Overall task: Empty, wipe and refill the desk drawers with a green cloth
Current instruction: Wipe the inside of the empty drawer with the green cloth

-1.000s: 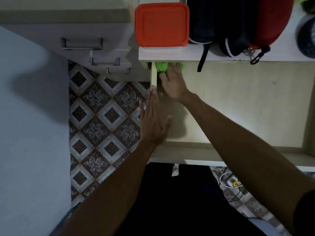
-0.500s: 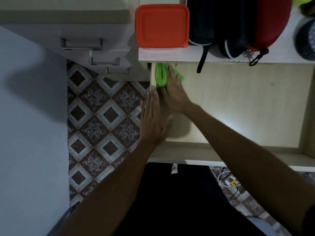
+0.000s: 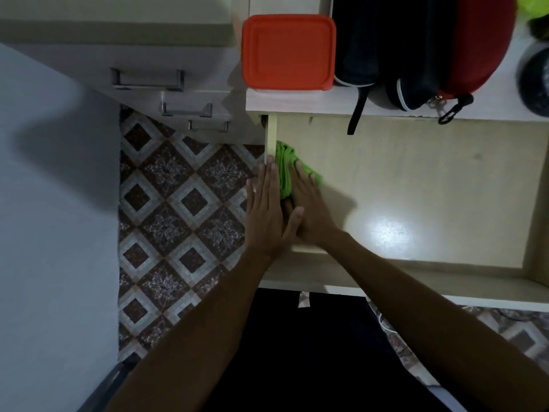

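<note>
Green cloth (image 3: 284,171) sits in the drawer (image 3: 416,185) against its left wall, right hand (image 3: 309,208) pressing it flat-fingered, left hand (image 3: 267,214) flat along that wall's rim; drawer looks emptied, wipe underway, refill from the desktop above it not started.

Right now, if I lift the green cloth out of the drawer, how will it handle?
The cloth looks bunched in folds, so probably floppy and light. Under the flat right hand it likely slides easily, since the drawer floor shines.
</note>
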